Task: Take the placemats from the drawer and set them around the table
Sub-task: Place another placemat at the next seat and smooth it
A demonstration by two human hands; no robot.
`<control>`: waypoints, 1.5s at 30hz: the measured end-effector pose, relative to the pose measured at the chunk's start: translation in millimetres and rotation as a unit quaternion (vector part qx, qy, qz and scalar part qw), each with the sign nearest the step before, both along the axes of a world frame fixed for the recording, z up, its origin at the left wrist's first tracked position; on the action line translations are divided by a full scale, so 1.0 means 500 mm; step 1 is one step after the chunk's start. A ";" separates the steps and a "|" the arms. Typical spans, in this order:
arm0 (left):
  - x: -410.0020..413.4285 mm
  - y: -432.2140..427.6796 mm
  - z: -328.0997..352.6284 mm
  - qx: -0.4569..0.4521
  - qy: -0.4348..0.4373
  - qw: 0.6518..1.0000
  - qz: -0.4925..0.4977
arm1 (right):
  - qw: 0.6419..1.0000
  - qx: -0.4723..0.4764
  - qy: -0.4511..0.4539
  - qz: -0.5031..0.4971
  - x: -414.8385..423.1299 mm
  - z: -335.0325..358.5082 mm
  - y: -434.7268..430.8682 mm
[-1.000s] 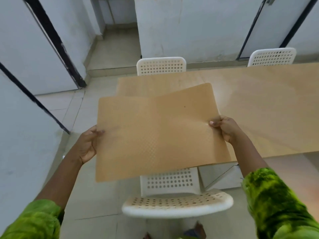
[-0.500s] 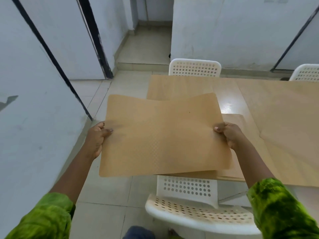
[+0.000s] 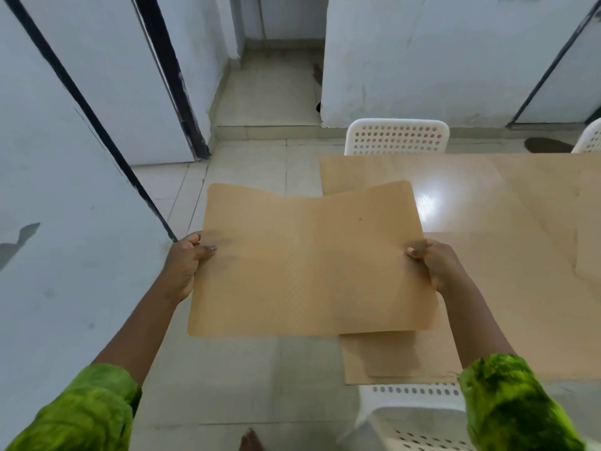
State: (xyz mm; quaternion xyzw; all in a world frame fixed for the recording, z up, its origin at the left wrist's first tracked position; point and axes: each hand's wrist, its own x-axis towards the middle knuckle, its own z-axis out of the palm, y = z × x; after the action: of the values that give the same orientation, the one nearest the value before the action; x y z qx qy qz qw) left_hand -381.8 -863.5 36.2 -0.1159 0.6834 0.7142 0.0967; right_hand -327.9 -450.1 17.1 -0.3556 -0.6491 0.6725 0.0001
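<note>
Placemat in the air, carried toward the corner of the bench.

The person holds one tan, dimple-textured rectangular placemat by its short edges, left hand pinching the left edge with thumb on top, right hand pinching the right edge the same way; the mat sags slightly at its middle and hangs mostly over the tiled floor, its right part above the light wooden bench. One more tan mat appears to lie on the bench's near corner, and others may lie there unseen. Three white perforated plastic chairs show: one at the far side, one far right, one nearest. Likely next: lower this mat flat at an unset place.
</note>
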 end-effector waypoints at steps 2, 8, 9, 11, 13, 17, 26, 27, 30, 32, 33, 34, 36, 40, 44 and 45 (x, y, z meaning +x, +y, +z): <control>-0.044 -0.031 0.010 -0.004 0.001 1.000 -0.010 | 1.000 0.001 0.002 -0.012 -0.022 -0.003 -0.033; -0.188 -0.064 0.014 0.015 -0.001 0.998 -0.056 | 0.999 0.010 -0.002 -0.050 -0.104 0.004 -0.062; -0.218 -0.059 0.012 0.013 -0.001 0.998 -0.063 | 0.998 0.012 -0.002 -0.058 -0.121 0.007 -0.060; -0.279 -0.045 0.006 0.015 -0.004 0.997 -0.075 | 0.997 0.018 -0.004 -0.072 -0.157 0.007 -0.049; -0.354 -0.022 0.004 0.016 -0.007 0.995 -0.094 | 0.996 0.019 -0.002 -0.089 -0.202 0.005 -0.031; -0.509 0.045 0.011 0.005 -0.007 0.991 -0.135 | 0.993 0.014 -0.005 -0.121 -0.297 0.015 0.015; -0.832 0.193 0.019 -0.002 -0.003 0.972 -0.234 | 0.980 0.009 -0.021 -0.200 -0.483 0.022 0.090; -0.872 0.207 0.017 -0.002 -0.002 0.969 -0.249 | 0.977 0.008 -0.019 -0.212 -0.503 0.018 0.094; -0.997 0.244 0.007 -0.011 0.004 0.954 -0.298 | 0.968 -0.002 -0.013 -0.252 -0.562 0.001 0.105; -1.074 0.274 0.002 -0.012 0.005 0.944 -0.329 | 0.961 -0.009 -0.010 -0.278 -0.595 -0.004 0.104; -1.113 0.292 0.002 -0.011 0.003 0.938 -0.346 | 0.955 -0.009 -0.012 -0.296 -0.613 -0.010 0.104; -1.151 0.311 0.004 -0.011 0.000 0.931 -0.366 | 0.948 -0.005 -0.020 -0.319 -0.628 -0.015 0.101; -1.210 0.354 0.014 -0.006 -0.004 0.916 -0.402 | 0.934 -0.003 -0.029 -0.356 -0.649 -0.017 0.086; -1.317 0.460 0.031 -0.010 0.000 0.872 -0.489 | 0.898 -0.004 -0.032 -0.440 -0.679 -0.020 0.047; -1.372 0.587 0.025 -0.012 0.005 0.828 -0.560 | 0.852 -0.021 -0.011 -0.523 -0.673 -0.010 0.040; -1.380 0.621 0.021 -0.013 0.006 0.816 -0.578 | 0.840 -0.025 -0.008 -0.542 -0.668 -0.011 0.041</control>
State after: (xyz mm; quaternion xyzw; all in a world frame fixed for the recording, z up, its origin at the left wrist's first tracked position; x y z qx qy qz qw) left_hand -1071.8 -552.8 46.8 0.3032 0.6347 0.5184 0.4863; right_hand -662.1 -429.8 11.8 -0.6555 -0.3362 0.5784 0.3504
